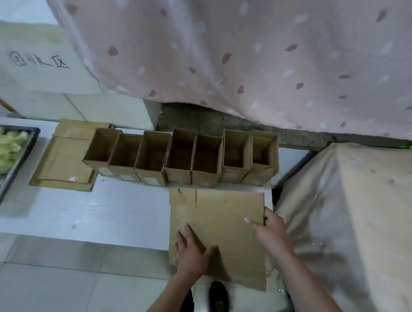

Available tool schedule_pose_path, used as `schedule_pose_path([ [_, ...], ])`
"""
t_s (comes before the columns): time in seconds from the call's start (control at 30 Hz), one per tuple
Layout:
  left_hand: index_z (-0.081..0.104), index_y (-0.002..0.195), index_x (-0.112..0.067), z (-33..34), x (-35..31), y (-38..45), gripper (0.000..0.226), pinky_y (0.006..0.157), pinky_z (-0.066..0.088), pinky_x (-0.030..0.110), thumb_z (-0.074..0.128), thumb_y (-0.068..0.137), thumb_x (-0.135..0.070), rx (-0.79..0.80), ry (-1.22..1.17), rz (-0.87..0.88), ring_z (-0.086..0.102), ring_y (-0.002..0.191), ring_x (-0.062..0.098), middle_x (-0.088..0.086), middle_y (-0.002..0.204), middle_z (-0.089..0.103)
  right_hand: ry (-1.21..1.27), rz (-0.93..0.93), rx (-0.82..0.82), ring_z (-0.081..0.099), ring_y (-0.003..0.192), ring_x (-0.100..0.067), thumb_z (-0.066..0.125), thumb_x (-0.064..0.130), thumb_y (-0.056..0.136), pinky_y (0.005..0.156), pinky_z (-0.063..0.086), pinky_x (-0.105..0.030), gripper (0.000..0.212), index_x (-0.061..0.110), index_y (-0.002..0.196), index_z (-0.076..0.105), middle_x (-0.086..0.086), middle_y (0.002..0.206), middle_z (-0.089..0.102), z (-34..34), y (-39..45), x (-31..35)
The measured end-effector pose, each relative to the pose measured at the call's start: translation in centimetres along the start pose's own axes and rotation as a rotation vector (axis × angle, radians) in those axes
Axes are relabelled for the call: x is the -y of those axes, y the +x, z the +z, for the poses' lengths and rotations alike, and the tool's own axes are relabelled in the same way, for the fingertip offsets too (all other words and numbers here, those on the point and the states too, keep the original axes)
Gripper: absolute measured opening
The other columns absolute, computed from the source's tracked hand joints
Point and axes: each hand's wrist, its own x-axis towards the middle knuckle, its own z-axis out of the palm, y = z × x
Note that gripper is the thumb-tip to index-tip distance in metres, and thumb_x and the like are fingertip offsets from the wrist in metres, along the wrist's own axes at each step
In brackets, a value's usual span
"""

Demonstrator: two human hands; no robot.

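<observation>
**Opening the next flat carton**

The fingers [185, 235] of the left hand [192, 254] lie straight and slightly spread, pressing on the near-left part of the blank [220, 218]. The right hand [272, 232] pinches the blank's right edge, with the thumb on top and the other fingers curled round it. The blank lies flat at the near right of the table [119, 212], overhanging its front edge, just in front of the boxes [181, 157].

It would be best to keep the left palm down as an anchor and lift the right edge along its crease, so the sleeve pops square rather than buckling.

The blank is plain brown board, matte and stiff, with slit flaps at its far end. The seven boxes are rectangular and open-topped, standing side by side.
</observation>
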Motion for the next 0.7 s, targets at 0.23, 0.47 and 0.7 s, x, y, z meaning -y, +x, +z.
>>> schedule_pose_path([
  [0.23,0.011,0.160,-0.010,0.9,0.0,-4.8,0.107,0.118,0.032,0.046,0.069,0.084,-0.058,-0.164,-0.832,-0.206,0.030,0.146,0.031,0.010,0.163,0.020,0.050,-0.189,0.099,0.062,0.076,0.014,0.074,0.026,0.089,0.053,0.044,-0.003,0.018,0.040,0.091,0.063,0.025,0.085,0.069,0.6,-3.1,1.7],
  [0.47,0.050,0.139,-0.021,-4.0,0.4,-7.6,0.058,0.108,0.043,0.045,0.077,0.088,-0.030,-0.359,-1.287,-0.154,0.052,0.123,0.025,-0.002,0.132,0.059,0.350,-0.075,0.297,0.062,0.101,-0.016,0.070,0.016,0.091,0.076,0.051,-0.030,0.033,0.020,0.123,0.060,0.004,0.110,0.067,3.9,-5.5,2.9],
  [0.7,0.061,0.122,-0.007,-8.8,4.2,-9.8,0.050,0.095,0.055,0.044,0.085,0.079,-0.015,-0.434,-1.476,-0.143,0.068,0.101,0.026,0.007,0.112,0.072,0.501,0.076,0.486,0.060,0.112,-0.027,0.064,0.004,0.094,0.086,0.052,-0.038,0.033,0.013,0.124,0.055,-0.007,0.121,0.065,6.2,-7.6,3.5],
])
